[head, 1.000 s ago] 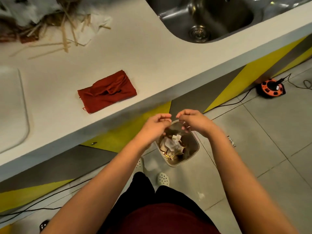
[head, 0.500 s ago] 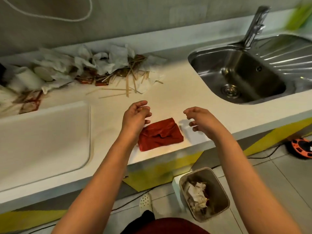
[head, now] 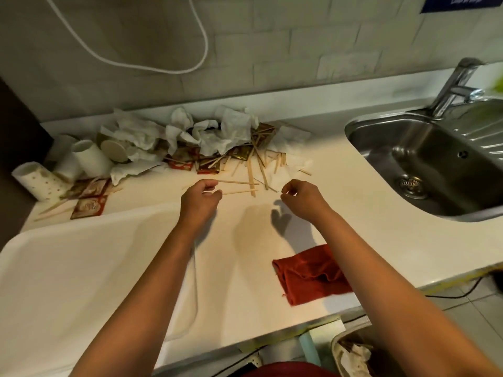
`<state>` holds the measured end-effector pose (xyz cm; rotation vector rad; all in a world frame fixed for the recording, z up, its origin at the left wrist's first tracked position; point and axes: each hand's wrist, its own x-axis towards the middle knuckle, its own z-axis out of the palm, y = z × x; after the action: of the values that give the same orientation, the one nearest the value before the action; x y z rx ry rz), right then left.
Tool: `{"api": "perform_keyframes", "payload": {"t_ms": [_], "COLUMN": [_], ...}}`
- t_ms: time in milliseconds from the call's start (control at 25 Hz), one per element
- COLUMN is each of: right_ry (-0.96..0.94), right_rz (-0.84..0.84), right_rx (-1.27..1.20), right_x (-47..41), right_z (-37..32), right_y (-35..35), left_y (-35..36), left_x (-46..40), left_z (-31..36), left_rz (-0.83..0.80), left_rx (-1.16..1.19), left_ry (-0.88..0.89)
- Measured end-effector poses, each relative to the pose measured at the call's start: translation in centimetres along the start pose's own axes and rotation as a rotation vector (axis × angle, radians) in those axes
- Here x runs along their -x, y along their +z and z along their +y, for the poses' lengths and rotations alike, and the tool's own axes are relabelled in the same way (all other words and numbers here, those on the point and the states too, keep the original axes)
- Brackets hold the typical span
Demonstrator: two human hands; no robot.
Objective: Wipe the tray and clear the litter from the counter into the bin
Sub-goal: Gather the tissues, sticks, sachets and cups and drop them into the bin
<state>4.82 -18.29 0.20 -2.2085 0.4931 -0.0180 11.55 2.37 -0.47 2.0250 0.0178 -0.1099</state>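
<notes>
— White worktop [head: 367, 213] fills most of the view; what's closest to the person?
— Down at the lower right edge, on the floor, the bin [head: 351, 349] with crumpled paper inside. Above it on the worktop lies a folded red cloth [head: 310, 276], just beside the right forearm. To the left sits the white tray [head: 68, 281], with the left forearm crossing over its right end.
— And the hands?
— Both reach forward over the worktop. The left hand [head: 201, 200] has its fingers loosely curled and holds nothing I can see, close to two wooden sticks [head: 239, 186]. The right hand [head: 302, 195] is curled the same way, also with nothing in it (thumb and forefinger nearly meeting).
— Where's the litter?
— Beyond the hands, against the wall: crumpled tissues [head: 206, 131], scattered sticks, red-and-gold sachets [head: 88, 206] and tipped paper cups [head: 89, 157] at the left. A steel sink [head: 381, 137] with its tap [head: 451, 88] lies at the far right
</notes>
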Motion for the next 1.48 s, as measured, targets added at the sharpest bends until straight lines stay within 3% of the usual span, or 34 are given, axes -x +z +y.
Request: {"api": "perform_keyframes", "payload": {"t_ms": [280, 480, 680, 920, 1120, 1360, 1480], "right_ry": [-0.034, 0.007, 0.124, 0.146, 0.125, 0.084, 0.140], "right_rz": [0.056, 0.032, -0.040, -0.065, -0.045, -0.095, -0.119], "right_rx": [0.224, 0.356, 0.553, 0.501, 0.487, 0.623, 0.562], "right_x": [-5.3, -10.5, -13.1, -12.7, -12.5, -12.3, -12.3], "right_z": [-1.6, -3.3, -4.8, -4.3, -4.0, -4.0, -4.1], "right_y": [2.2, 3.0, 6.2, 7.4, 8.0, 8.6, 8.3], "left_y": [1.2, 2.1, 2.0, 2.2, 3.5, 4.3, 4.4], "left_x": [-5.3, -8.1, -9.0, -8.2, -7.7, -6.7, -6.4], "left_z": [-1.3, -1.6, -1.4, -2.3, -2.7, -2.0, -2.2], "left_rz": [-0.255, -0.467, -0.436, -0.282, -0.205, -0.210, -0.220], "left_rx": [-0.468, -0.775, -0.910, -0.870, -1.045, -1.150, -1.167], "left_ry": [0.304, 0.395, 0.445, 0.429, 0.476, 0.506, 0.489]}}
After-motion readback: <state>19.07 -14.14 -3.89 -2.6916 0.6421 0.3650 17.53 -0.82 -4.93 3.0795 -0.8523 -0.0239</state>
